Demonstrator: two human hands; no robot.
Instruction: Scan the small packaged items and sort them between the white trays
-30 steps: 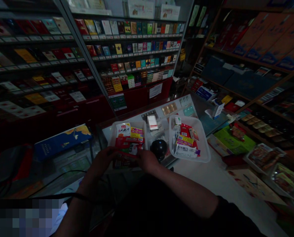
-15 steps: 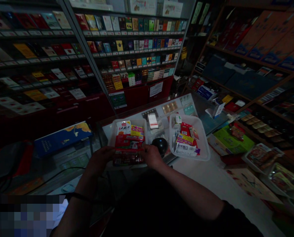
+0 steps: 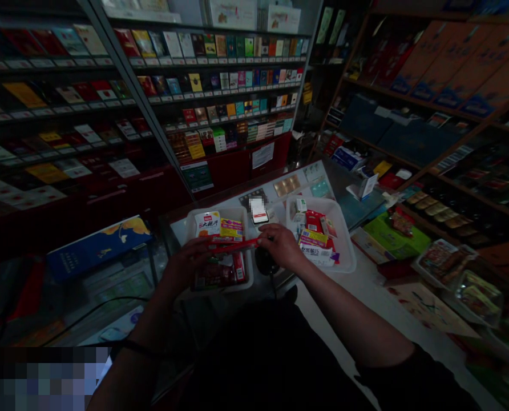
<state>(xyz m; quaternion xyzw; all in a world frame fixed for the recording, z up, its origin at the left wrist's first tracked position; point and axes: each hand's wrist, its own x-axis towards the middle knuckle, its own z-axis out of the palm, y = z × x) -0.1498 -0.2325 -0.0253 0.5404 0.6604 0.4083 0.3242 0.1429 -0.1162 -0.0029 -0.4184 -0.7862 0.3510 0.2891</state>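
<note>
A blue box (image 3: 98, 248) lies on the glass tabletop (image 3: 126, 284). Next, the left hand (image 3: 185, 262) reaches over a white tub (image 3: 250, 274), its fingers at one end of a long red packet (image 3: 237, 246); I cannot tell whether they grip. The packet lies across above the tub's contents, and the right hand (image 3: 278, 244) pinches its other end in its fingers, beside a second tub (image 3: 347, 254).

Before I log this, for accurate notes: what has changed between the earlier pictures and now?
The right hand moved right and forward, partly hiding the black dome, taking the red packet along. The left hand moved forward over the left tub. That tub, the right tub and phone stayed put.
</note>
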